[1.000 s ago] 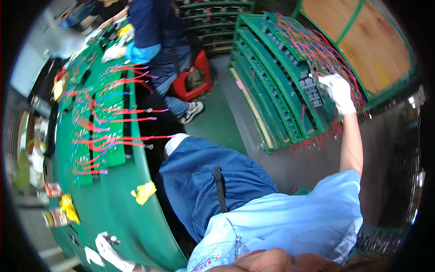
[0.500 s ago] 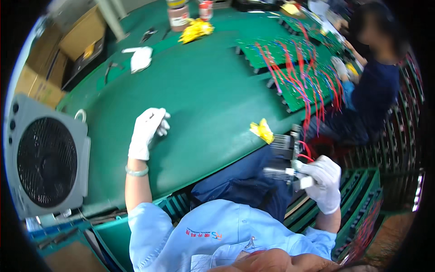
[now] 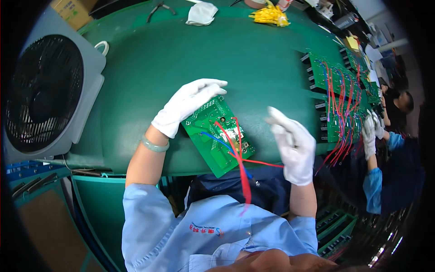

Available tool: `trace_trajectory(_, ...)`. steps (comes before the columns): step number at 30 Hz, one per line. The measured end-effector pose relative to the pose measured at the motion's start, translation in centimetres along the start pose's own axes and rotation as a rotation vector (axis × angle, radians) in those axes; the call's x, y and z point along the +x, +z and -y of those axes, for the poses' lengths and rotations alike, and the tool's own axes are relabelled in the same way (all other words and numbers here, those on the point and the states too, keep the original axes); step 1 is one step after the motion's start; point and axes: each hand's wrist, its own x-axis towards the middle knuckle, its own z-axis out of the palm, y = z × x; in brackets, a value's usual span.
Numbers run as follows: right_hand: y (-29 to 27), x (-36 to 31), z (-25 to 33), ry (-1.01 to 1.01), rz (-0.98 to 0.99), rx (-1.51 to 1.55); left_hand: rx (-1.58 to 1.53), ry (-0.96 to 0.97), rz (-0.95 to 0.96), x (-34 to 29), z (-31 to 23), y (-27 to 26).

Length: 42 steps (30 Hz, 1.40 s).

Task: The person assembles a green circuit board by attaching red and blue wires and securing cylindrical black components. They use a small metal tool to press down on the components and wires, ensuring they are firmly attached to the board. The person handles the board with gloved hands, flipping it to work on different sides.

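Head view, clock directions taken from the circuit board, 12 at the upper edge.

Item: one green circuit board point(image 3: 213, 149), set slantwise at the near edge of the green table point(image 3: 258, 68), its lowest corner reaching that edge; whether it lies flat or is slightly raised cannot be told. Fitted with red wires point(image 3: 245, 183), which trail over its lower side toward 5 o'clock, one running out to 4 o'clock, and a blue wire point(image 3: 216, 138).

Left hand point(image 3: 192, 102): white glove, at 11 o'clock, laid over the board's upper-left edge, fingers extended and close together. The thumb's position is hidden; whether the board is pinched cannot be told. Pale green bracelet point(image 3: 155, 145) at the wrist.

Right hand point(image 3: 294, 147): white glove, at 3 o'clock, fingers extended, apart from the board, no object between them. The tip of the outlying red wire ends just beside it; contact cannot be told.

Surroundings: grey fan point(image 3: 45, 93), between 9 and 10 o'clock. Pliers point(image 3: 159, 11), 11 o'clock. White face mask point(image 3: 202, 14), 12 o'clock. Yellow bundle point(image 3: 270, 15), 1 o'clock. Further wired boards point(image 3: 321, 77), 2 to 3 o'clock. A co-worker's gloved hands point(image 3: 369, 136), 3 o'clock, beside those boards.
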Motion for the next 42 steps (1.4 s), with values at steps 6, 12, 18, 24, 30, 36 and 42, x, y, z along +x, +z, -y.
trace_trajectory(6, -2.1, -5.7, -3.0, 0.230, 0.152, -0.021, 0.264, -0.075, 0.048, -1.2, -0.6, 0.6)
trace_trajectory(12, 0.4, -8.2, -1.4, 0.009, 0.199, -0.195, 0.340, -0.132, -0.041, -1.3, -1.3, 1.7)
trace_trajectory(18, 0.8, -8.5, -1.0, 0.004, 0.051, -0.258, 0.539, -0.085, -0.131, -1.4, -2.5, 3.4)
trace_trajectory(24, -0.1, -8.4, -1.0, -0.040, 0.048, -0.411, 0.364, 0.012, -0.248, -1.8, -1.8, 4.2)
trace_trajectory(30, -0.4, -8.6, -1.7, -0.038, 0.069, -0.401, 0.281, -0.032, -0.285, -1.5, -1.4, 4.5)
trace_trajectory(36, -0.4, -8.4, -1.8, -0.005, 0.102, -0.367, 0.368, -0.017, -0.282, -1.2, -1.3, 4.3)
trace_trajectory(42, 0.5, -8.6, -2.2, 0.018, 0.073, -0.356, 0.478, 0.079, -0.256, -1.4, -1.3, 4.0)
